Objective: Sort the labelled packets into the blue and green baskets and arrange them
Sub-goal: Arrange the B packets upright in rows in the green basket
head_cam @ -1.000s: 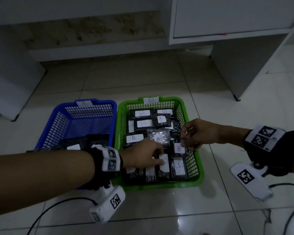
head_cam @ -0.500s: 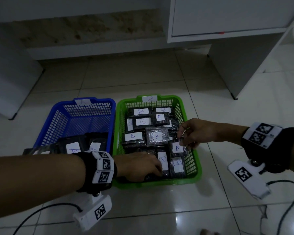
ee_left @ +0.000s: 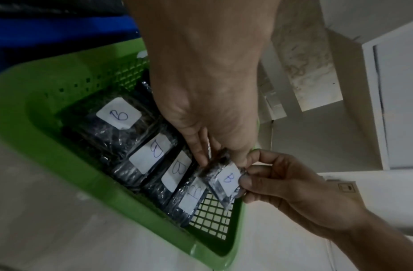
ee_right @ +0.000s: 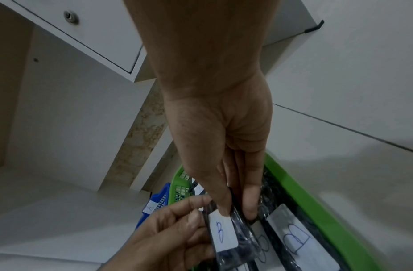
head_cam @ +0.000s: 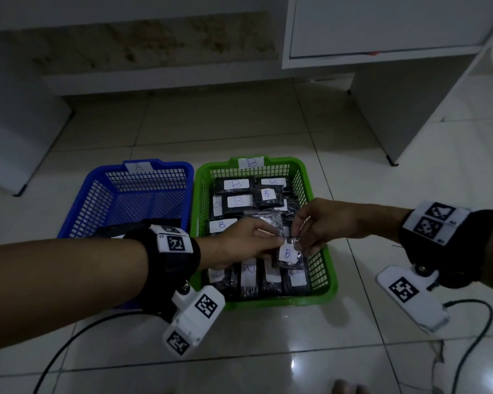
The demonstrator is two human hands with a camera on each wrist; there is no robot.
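Both hands grasp one packet (head_cam: 288,255) marked B, held above the near right part of the green basket (head_cam: 326,291). Left hand (head_cam: 244,245) pinches its left edge; right hand (head_cam: 322,223) pinches its right edge. Other B packets (head_cam: 236,201) lie in rows inside the green basket. Blue basket (head_cam: 97,189) stands just beside it on the left, on the tiled floor (head_cam: 268,351)

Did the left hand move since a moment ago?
Yes. The left hand moved from the green basket's near row toward its right side, where it now pinches the B packet with the right hand.
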